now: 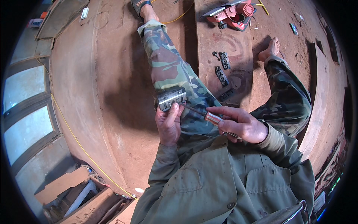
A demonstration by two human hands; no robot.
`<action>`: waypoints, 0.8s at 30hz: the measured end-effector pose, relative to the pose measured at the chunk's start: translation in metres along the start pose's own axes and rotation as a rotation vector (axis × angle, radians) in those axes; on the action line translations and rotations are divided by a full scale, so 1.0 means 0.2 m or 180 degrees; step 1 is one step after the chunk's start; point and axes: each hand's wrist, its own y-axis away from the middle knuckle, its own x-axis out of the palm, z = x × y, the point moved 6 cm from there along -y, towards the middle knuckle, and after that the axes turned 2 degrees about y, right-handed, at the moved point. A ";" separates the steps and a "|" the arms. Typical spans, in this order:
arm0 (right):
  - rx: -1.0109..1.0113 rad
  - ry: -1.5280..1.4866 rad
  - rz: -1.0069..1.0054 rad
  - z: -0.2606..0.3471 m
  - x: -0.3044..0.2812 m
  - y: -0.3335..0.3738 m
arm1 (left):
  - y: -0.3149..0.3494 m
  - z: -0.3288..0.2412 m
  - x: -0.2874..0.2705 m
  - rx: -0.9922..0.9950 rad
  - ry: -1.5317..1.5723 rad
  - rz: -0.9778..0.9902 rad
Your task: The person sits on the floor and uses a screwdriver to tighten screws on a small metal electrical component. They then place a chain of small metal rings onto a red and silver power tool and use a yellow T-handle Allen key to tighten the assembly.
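My left hand (169, 127) is closed on a slotted metal block (171, 98), its thumb pressed along the lower edge. The block is held up over my left thigh. In my right hand (244, 126) is a screwdriver (213, 118) with a red and pale handle. Its shaft points left at the block's lower right corner; whether the tip touches it I cannot tell. Beyond my hands, a dark metal plate with round holes (224, 60) lies on a wooden board (238, 46). A similar plate (221, 76) and small dark pieces are near it.
A red electric planer (233, 15) rests at the board's far end. A yellow cord (71, 128) runs along the floor at left. Wood scraps (63, 184) are heaped at lower left, and a long plank (317, 97) lies at right. My legs stretch either side of the board.
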 end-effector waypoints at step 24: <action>0.0456 0.0075 -0.0224 0.26 0.17 0.07 | 0.07 -0.04 0.05 0.0233 -0.0596 -0.0145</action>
